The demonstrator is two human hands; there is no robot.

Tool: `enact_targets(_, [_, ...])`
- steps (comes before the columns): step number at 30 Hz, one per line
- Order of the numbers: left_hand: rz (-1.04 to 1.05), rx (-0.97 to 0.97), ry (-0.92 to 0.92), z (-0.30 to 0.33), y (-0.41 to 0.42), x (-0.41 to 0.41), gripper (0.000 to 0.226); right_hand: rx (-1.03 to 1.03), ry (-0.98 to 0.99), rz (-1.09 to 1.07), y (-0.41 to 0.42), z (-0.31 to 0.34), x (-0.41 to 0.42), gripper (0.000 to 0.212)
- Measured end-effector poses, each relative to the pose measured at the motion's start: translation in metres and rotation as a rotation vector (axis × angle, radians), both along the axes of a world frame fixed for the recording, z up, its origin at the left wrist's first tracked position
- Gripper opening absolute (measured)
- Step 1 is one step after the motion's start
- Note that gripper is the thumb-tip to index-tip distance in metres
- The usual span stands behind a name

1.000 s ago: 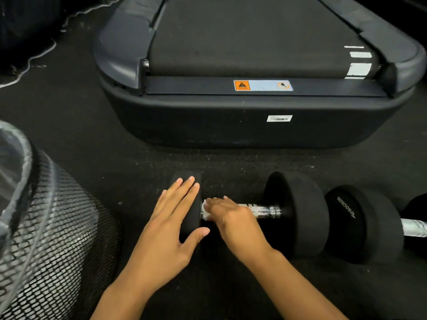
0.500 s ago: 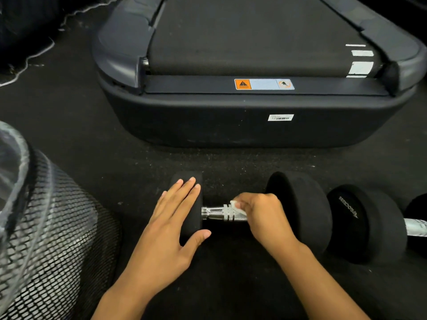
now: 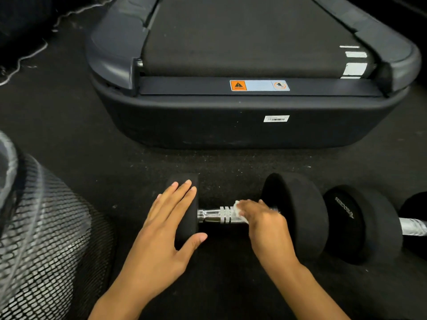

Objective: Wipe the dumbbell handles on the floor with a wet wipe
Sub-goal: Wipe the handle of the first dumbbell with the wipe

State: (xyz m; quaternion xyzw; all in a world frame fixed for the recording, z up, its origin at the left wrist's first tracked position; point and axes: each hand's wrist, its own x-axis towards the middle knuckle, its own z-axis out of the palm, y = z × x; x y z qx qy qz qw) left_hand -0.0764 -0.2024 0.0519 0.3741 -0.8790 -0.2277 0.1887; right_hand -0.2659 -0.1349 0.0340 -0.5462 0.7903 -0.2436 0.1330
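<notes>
Pinching wet wipe (image 3: 239, 211) on dumbbell handle (image 3: 218, 215), right hand (image 3: 263, 224), left hand (image 3: 166, 229) spread flat on weight head (image 3: 184, 188)

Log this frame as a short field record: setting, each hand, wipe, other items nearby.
setting: dark gym floor
left hand: flat on near dumbbell's left weight
right hand: pressing wet wipe on chrome handle
second dumbbell: right, not being wiped
treadmill: behind
mesh bin: left

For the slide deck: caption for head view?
Left hand steadies dumbbell; right hand rubs wet wipe along handle.
</notes>
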Motion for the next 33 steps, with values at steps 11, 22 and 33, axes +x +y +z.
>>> enact_targets(11, [-0.003, 0.004, 0.003, -0.001, 0.000, -0.001, 0.074, 0.027, 0.084, -0.027, -0.008, -0.010, -0.002, 0.029])
enact_targets(22, [0.010, 0.026, 0.085, 0.020, 0.026, -0.030, 0.063, -0.240, 0.010, 0.080, 0.027, 0.017, 0.000, 0.037])
enact_targets(33, [0.047, -0.054, 0.250, 0.006, 0.038, -0.086, 0.026, -0.443, -0.236, -0.054, 0.043, 0.044, -0.018, 0.041])
